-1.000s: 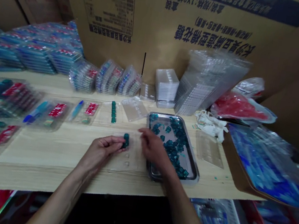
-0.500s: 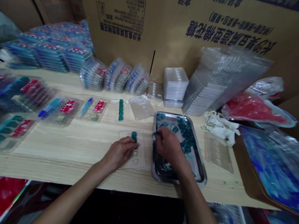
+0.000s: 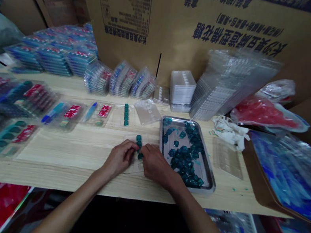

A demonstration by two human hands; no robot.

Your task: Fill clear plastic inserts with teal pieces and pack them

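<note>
A clear plastic tray (image 3: 134,169) lies on the table in front of me, with a column of dark teal gem-like pieces (image 3: 138,138) in its slots. My left hand (image 3: 121,154) is closed at the column's left side, thumb and forefinger pinched; what is between them is hidden. From the right, my right hand (image 3: 155,162) reaches over the tray, its fingertips together on a teal piece at the column's lower end. Many loose teal pieces lie in a metal tray (image 3: 213,186) beside my right wrist.
Behind stand a stack of clear blister trays (image 3: 213,98) and a white stack (image 3: 182,89). Filled packs (image 3: 32,98) crowd the left. Another clear tray with a teal column (image 3: 126,114) lies farther back. A carton of blue wrappers (image 3: 292,177) stands right, near a crumpled white cloth (image 3: 229,131).
My right hand has moved left from the metal tray to the clear tray, bringing a teal piece. My left hand has shifted slightly left, and more teal pieces show in the column.
</note>
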